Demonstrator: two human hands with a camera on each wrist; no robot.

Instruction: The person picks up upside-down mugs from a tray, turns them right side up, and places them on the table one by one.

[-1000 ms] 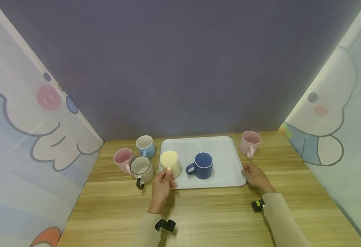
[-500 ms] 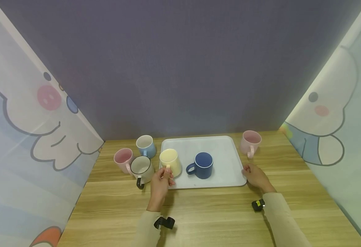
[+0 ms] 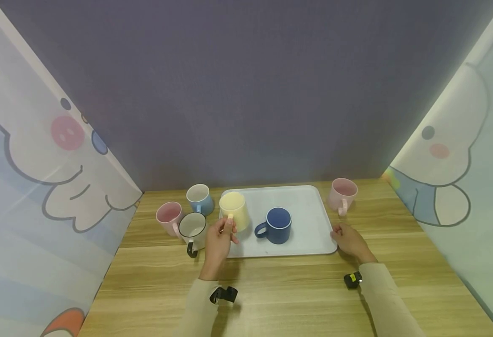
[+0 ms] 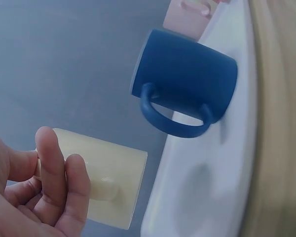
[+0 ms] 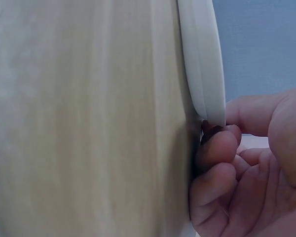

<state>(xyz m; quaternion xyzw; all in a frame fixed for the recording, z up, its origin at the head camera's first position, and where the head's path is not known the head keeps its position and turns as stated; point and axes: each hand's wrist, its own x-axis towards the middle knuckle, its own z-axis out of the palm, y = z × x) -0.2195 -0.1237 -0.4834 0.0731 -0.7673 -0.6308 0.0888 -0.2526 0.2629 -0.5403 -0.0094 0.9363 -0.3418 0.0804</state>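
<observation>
My left hand [image 3: 218,241] grips a pale yellow mug [image 3: 237,213] by its handle. In the left wrist view the yellow mug [image 4: 113,168] hangs above the white tray [image 4: 187,197], apart from it, its base facing the tray. A dark blue mug [image 3: 278,225] stands on the tray [image 3: 309,206], handle pointing left. At the tray's right edge, my right hand [image 3: 350,241] pinches the rim. The right wrist view shows the thumb above and curled fingers [image 5: 219,148] below the tray rim [image 5: 207,64].
Left of the tray, a pink mug [image 3: 169,215], a light blue mug [image 3: 201,201] and a white mug with black handle [image 3: 193,229] stand close together on the wooden table [image 3: 280,295]. Another pink mug [image 3: 342,193] stands to its right. A grey wall [image 3: 246,93] rises behind.
My left hand has raised the yellow mug off the tray's left part and moved it slightly away from me. The right hand and the other mugs stay in place.
</observation>
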